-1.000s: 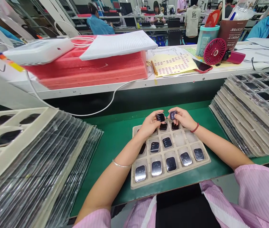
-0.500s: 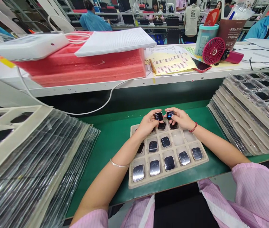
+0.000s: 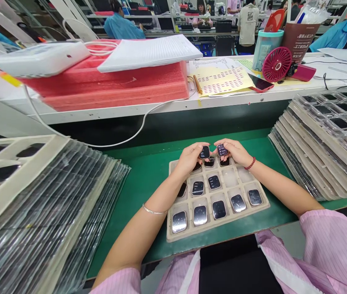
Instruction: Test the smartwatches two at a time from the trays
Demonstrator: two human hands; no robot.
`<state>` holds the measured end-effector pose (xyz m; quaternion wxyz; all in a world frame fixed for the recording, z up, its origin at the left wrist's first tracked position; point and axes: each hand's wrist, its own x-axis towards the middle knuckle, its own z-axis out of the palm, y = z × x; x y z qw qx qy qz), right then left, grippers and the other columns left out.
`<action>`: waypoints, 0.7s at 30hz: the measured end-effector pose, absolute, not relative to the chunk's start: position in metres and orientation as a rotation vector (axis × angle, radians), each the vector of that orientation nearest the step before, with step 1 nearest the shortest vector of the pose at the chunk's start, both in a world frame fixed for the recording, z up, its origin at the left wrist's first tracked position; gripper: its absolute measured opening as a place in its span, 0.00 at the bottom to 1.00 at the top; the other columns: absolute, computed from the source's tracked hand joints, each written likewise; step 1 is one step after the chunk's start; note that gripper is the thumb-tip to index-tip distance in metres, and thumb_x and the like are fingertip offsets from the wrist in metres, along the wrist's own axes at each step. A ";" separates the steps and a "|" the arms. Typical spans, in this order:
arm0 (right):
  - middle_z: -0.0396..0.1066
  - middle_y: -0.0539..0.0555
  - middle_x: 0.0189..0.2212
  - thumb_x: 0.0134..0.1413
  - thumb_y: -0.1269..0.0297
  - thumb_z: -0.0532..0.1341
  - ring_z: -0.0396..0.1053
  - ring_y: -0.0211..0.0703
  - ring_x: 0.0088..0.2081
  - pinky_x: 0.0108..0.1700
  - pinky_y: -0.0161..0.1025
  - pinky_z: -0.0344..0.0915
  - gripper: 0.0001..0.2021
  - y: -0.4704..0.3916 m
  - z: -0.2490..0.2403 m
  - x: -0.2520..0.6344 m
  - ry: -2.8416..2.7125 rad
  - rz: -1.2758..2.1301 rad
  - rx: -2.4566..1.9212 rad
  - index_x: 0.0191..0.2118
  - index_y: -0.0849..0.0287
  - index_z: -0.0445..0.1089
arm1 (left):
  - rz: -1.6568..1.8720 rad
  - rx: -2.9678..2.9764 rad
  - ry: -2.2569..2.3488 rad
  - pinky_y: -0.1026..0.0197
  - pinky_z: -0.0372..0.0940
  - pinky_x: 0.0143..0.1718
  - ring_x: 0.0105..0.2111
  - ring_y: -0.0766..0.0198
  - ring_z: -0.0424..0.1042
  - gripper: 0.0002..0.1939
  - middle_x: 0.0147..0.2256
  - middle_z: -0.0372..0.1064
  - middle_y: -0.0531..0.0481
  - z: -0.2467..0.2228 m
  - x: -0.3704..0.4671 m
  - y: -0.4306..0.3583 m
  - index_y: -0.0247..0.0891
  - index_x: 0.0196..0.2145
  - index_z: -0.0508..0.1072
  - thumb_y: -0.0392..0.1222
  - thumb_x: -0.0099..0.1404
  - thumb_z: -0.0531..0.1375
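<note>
My left hand (image 3: pixel 192 156) is closed on a square smartwatch body (image 3: pixel 204 152) without a strap, its dark screen lit with small text. Beside it, my right hand (image 3: pixel 233 151) grips a second smartwatch body (image 3: pixel 222 150), whose screen is also lit. Both watches are held just above the far edge of a beige compartment tray (image 3: pixel 171 237). Several more watch bodies lie face up in the tray, such as a watch with a text screen (image 3: pixel 214 182) in the middle row. Two pockets right of it hold no watch. My left forearm hides part of the tray's left side.
Tall stacks of trays stand on the left (image 3: pixel 69 212) and right (image 3: pixel 317 151) of the green mat (image 3: pixel 136 179). A white shelf (image 3: pixel 161 104) beyond carries red foam (image 3: pixel 115 92), papers, a phone and a pink fan (image 3: pixel 276 64). Other people sit farther back.
My right thumb has moved off its watch's screen to the edge, and that screen shows a different display. My left fingers have shifted on their watch, and the left thumb is now at its upper side.
</note>
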<state>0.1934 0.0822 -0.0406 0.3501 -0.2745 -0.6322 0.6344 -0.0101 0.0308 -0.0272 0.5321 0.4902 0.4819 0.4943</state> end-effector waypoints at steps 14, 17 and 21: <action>0.76 0.52 0.36 0.52 0.65 0.62 0.70 0.32 0.23 0.23 0.30 0.69 0.18 0.083 -0.039 0.192 -1.606 1.568 -0.734 0.49 0.59 0.66 | 1.134 1.226 1.146 0.67 0.61 0.22 0.29 0.62 0.76 0.26 0.35 0.78 0.44 -0.023 -0.008 0.027 0.35 0.52 0.71 0.44 0.56 0.67; 0.76 0.51 0.35 0.49 0.68 0.62 0.68 0.31 0.22 0.24 0.29 0.69 0.18 0.083 -0.039 0.191 -1.621 1.555 -0.731 0.49 0.59 0.67 | 1.133 1.230 1.143 0.67 0.60 0.21 0.28 0.62 0.75 0.20 0.35 0.77 0.44 -0.022 -0.007 0.027 0.34 0.47 0.74 0.44 0.58 0.65; 0.76 0.54 0.36 0.56 0.64 0.58 0.70 0.32 0.23 0.25 0.30 0.70 0.13 0.083 -0.040 0.192 -1.610 1.604 -0.743 0.47 0.60 0.67 | 1.151 1.207 1.146 0.67 0.61 0.21 0.29 0.62 0.76 0.20 0.37 0.77 0.44 -0.022 -0.007 0.027 0.35 0.48 0.73 0.45 0.59 0.63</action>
